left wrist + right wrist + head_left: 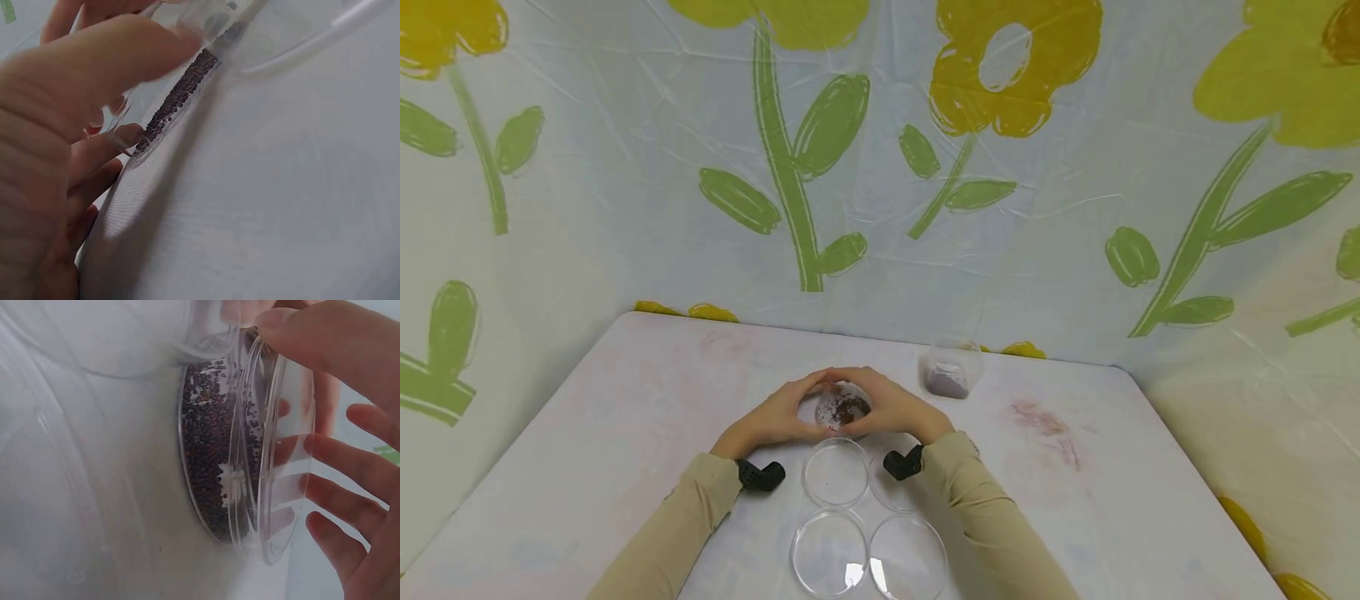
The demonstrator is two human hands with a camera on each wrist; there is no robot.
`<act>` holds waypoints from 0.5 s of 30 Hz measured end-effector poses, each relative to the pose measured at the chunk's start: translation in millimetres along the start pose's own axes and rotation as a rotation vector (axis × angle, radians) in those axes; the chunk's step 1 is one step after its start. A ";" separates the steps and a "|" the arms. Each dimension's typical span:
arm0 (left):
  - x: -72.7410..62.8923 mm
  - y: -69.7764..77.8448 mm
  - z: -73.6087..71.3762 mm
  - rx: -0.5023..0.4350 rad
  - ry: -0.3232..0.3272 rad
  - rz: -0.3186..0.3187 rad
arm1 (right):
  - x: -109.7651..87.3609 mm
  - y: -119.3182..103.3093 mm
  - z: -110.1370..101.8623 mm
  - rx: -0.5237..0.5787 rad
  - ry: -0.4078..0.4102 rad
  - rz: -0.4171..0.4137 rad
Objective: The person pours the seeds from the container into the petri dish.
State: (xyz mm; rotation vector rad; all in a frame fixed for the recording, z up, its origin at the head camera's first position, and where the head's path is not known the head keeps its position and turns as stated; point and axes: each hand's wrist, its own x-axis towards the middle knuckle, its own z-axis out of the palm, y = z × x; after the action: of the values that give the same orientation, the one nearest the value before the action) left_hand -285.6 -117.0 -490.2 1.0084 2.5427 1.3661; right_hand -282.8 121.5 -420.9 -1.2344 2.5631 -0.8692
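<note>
Both hands surround a clear round dish [832, 410] with small dark seeds [209, 444] over its bottom, low on the table. My left hand [785, 414] curves round its left side, thumb near and fingers beyond. From the right, my right hand [891, 408] holds it the same way. In the right wrist view a clear lid [281, 462] lies over the dish, with the thumb and fingers at its rim. The left wrist view shows the left thumb and fingertips at the clear wall beside the seeds. Whether the lid is fully seated I cannot tell.
Several clear round dishes stand close together in front of the hands, among them a near-left dish [830, 553] and one just below the hands [836, 472]. Behind the right hand is a clear container [951, 372] with greyish-purple contents. Reddish smears [1045, 421] mark the table [1120, 500].
</note>
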 end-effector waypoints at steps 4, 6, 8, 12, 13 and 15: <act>-1.2 3.0 0.8 0.002 0.002 0.016 | 0.4 1.7 2.3 -0.014 -0.021 0.003; -1.4 3.4 1.5 0.006 0.010 0.018 | 0.2 1.5 3.0 -0.013 -0.026 -0.005; -1.7 3.5 2.3 0.004 0.016 0.015 | 0.1 1.1 3.4 -0.016 -0.030 -0.018; -2.6 3.6 3.6 -0.001 0.021 0.008 | 0.3 0.9 3.8 -0.031 -0.033 -0.050; -2.9 3.6 3.9 0.001 0.022 0.006 | 0.6 1.0 3.9 -0.034 -0.034 -0.062; -3.6 3.4 4.3 0.010 0.026 0.004 | 1.3 1.4 4.1 -0.033 -0.041 -0.089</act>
State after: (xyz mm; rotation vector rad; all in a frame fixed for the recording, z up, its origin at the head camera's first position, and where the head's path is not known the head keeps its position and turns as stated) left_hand -279.4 -114.8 -491.0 1.0038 2.5707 1.3775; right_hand -283.0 119.4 -424.9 -1.3703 2.5176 -0.8117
